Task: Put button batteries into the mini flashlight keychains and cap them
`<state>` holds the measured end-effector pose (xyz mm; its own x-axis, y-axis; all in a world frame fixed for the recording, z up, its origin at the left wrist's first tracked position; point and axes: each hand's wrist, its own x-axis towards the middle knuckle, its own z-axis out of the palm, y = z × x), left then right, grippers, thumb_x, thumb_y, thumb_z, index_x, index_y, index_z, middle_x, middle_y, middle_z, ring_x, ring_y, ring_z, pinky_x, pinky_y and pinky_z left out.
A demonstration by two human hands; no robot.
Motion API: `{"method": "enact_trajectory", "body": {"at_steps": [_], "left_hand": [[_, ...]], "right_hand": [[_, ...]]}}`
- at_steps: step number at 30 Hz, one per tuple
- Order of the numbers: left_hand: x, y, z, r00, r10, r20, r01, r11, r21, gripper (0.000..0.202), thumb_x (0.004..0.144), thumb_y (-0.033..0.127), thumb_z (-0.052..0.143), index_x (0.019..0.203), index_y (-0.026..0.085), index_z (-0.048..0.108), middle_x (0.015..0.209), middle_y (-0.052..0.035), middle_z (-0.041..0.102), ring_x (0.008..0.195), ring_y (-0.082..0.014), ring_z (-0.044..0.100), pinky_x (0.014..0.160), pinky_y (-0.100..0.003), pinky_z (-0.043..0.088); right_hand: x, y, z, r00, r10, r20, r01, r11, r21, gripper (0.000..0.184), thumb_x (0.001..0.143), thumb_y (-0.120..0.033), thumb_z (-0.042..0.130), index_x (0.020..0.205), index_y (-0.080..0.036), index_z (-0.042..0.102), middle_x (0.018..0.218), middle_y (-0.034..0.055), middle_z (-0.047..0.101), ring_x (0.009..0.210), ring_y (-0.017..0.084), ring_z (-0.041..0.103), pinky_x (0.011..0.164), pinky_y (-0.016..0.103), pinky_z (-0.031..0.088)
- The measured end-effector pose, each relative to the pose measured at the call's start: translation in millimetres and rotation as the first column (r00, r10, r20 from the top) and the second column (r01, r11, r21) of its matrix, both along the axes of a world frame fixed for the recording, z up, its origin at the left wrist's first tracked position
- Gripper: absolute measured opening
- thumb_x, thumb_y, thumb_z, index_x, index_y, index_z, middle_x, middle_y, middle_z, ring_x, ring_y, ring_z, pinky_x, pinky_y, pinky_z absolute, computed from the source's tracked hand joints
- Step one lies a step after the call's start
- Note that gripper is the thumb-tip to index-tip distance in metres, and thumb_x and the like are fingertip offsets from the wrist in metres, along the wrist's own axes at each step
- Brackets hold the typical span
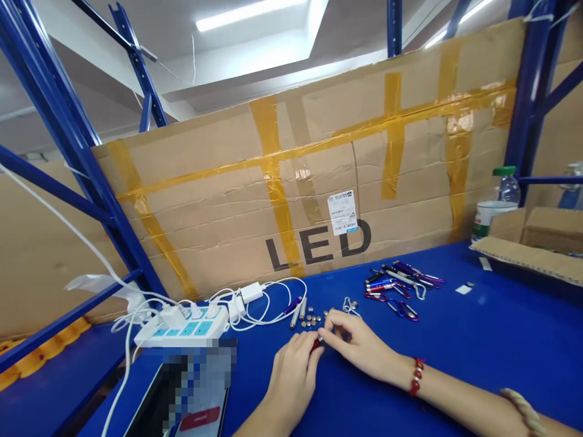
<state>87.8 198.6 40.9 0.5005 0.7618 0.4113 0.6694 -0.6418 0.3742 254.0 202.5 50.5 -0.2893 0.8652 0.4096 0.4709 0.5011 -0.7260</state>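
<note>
My left hand [291,376] is closed round a small red keychain flashlight [316,344] on the blue table [478,340]. My right hand [357,343] pinches at the flashlight's tip, fingers curled, a red bead bracelet on the wrist. Just beyond my fingers lie several small button cell batteries [312,318], a silver flashlight body [297,315] and a metal clip [350,305]. A pile of coloured keychain flashlights with carabiners [401,285] lies farther right.
A white power strip [186,328] with chargers and tangled white cables sits at left. A phone [182,400] lies at the near edge. A taped cardboard sheet marked LED [319,200] backs the table. An open cardboard box [532,243] and bottle [505,188] stand at right.
</note>
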Motion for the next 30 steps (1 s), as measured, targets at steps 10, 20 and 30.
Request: {"method": "enact_trajectory", "body": {"at_steps": [10, 20, 30], "left_hand": [[1, -2, 6.4, 0.999, 0.038, -0.023, -0.039, 0.998, -0.052, 0.021, 0.089, 0.022, 0.036, 0.099, 0.022, 0.055, 0.1, 0.0001, 0.061, 0.092, -0.0163, 0.057, 0.083, -0.032, 0.045], [1, -4, 6.4, 0.998, 0.006, -0.055, -0.007, 1.0, -0.027, 0.02, 0.09, 0.023, 0.035, 0.099, 0.023, 0.053, 0.098, 0.0009, 0.061, 0.09, -0.0164, 0.057, 0.079, -0.031, 0.045], [-1, -3, 6.1, 0.997, 0.001, -0.071, -0.002, 1.0, -0.018, 0.022, 0.09, 0.024, 0.035, 0.099, 0.022, 0.055, 0.098, -0.0006, 0.061, 0.091, -0.0154, 0.057, 0.082, -0.029, 0.045]], "right_hand": [[19, 13, 2.9, 0.921, -0.325, 0.217, 0.3, 0.944, 0.139, 0.028, 0.079, -0.037, 0.051, 0.061, -0.016, 0.056, 0.078, -0.0012, 0.055, 0.058, 0.008, 0.047, 0.055, 0.023, 0.032], [41, 24, 7.8, 0.717, -0.494, 0.492, 0.475, 0.863, 0.173, 0.028, 0.087, -0.02, 0.04, 0.108, -0.021, 0.059, 0.108, 0.0024, 0.054, 0.091, 0.015, 0.056, 0.066, 0.024, 0.039], [49, 32, 2.5, 0.728, -0.385, 0.567, 0.393, 0.912, 0.115, 0.025, 0.084, -0.013, 0.044, 0.096, -0.017, 0.066, 0.092, 0.0065, 0.06, 0.088, 0.02, 0.057, 0.071, 0.027, 0.041]]}}
